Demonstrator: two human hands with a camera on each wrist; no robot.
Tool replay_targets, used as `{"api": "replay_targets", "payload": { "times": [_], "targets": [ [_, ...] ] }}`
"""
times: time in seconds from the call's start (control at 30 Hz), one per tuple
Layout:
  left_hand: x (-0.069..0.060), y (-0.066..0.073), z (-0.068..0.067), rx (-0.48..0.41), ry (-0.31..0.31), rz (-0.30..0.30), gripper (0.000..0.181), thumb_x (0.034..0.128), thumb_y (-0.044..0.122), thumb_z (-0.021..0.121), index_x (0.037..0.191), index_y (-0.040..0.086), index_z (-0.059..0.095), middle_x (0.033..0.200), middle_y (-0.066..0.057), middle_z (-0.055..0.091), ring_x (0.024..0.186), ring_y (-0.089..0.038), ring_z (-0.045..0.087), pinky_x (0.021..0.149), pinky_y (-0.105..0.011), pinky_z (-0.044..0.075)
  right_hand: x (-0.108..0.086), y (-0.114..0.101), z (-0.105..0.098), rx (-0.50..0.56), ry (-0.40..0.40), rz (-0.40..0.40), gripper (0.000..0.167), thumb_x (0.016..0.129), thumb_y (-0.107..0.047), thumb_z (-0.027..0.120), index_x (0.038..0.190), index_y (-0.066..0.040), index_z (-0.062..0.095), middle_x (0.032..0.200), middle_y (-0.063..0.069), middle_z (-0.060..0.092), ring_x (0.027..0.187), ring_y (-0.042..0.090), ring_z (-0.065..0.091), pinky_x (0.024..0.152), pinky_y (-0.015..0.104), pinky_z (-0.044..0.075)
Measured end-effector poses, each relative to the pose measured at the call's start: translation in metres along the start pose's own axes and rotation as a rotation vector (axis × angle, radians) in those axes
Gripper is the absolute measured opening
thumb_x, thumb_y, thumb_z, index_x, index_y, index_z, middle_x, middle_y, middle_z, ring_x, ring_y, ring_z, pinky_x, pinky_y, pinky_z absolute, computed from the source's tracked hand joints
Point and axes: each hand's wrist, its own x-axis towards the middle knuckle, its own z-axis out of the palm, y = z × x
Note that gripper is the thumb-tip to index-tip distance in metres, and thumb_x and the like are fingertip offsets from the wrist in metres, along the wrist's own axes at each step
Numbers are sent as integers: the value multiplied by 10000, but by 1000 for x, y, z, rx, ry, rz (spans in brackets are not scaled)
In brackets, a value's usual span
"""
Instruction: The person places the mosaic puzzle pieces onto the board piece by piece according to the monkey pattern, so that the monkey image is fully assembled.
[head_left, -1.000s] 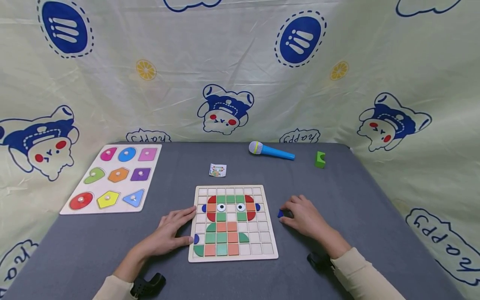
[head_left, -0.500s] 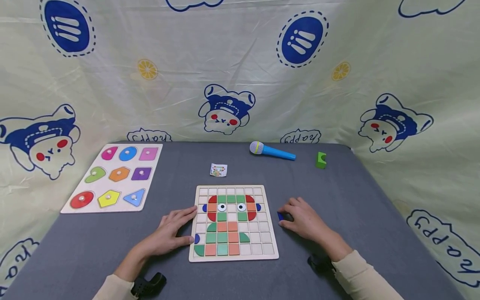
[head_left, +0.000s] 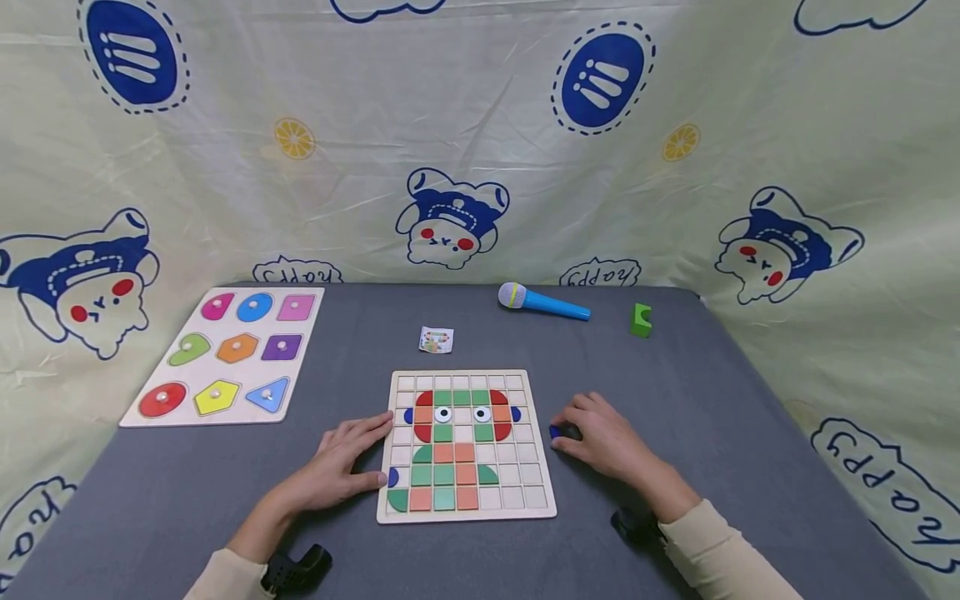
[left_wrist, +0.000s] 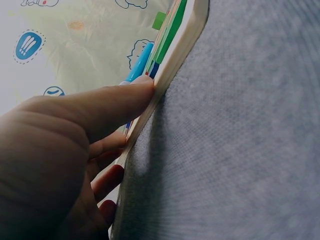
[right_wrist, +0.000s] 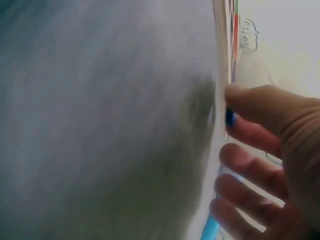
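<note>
A white grid board (head_left: 512, 475) lies on the table, partly filled with red, green, orange and blue tiles and two eye tiles. My left hand (head_left: 341, 467) rests against its left side, thumb and fingertips touching the rim. In the left wrist view that thumb (left_wrist: 120, 102) lies on the board's edge (left_wrist: 182, 50). To the right of the board, apart from it in the head view, my right hand (head_left: 607, 437) pinches a small blue tile (head_left: 555, 432) between thumb and forefinger. The tile (right_wrist: 230, 117) is mostly covered by the fingers in the right wrist view.
A knobbed shape puzzle (head_left: 251, 321) lies at the back left. Behind the grid board sit a small picture card (head_left: 436, 340), a blue toy microphone (head_left: 551, 305) and a green block (head_left: 641, 320). A printed curtain (head_left: 337, 217) hangs behind the table.
My right hand has shifted slightly left with the blue tile, toward the board. The left hand stays at the board's edge.
</note>
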Motion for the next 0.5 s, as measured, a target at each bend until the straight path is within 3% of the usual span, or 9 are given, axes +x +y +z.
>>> {"api": "replay_targets", "payload": {
  "times": [0.33, 0.5],
  "targets": [
    [0, -1, 0, -6, -5, -6, 712, 855, 349, 669, 1458, 115, 371, 1534, -42, 332, 1312, -270, 322, 952, -488, 224, 17, -62, 2, 79, 55, -187, 242, 781, -353, 753, 964, -199, 716, 947, -54, 608, 872, 93, 443, 744, 281, 408],
    [0, 0, -1, -9, -3, -7, 713, 853, 337, 674, 1456, 106, 373, 1536, -41, 330, 1311, -270, 324, 953, -492, 224, 29, -99, 10, 89, 41, -250, 240, 785, -385, 744, 955, -216, 721, 919, -64, 610, 875, 95, 457, 763, 286, 411]
  ]
}}
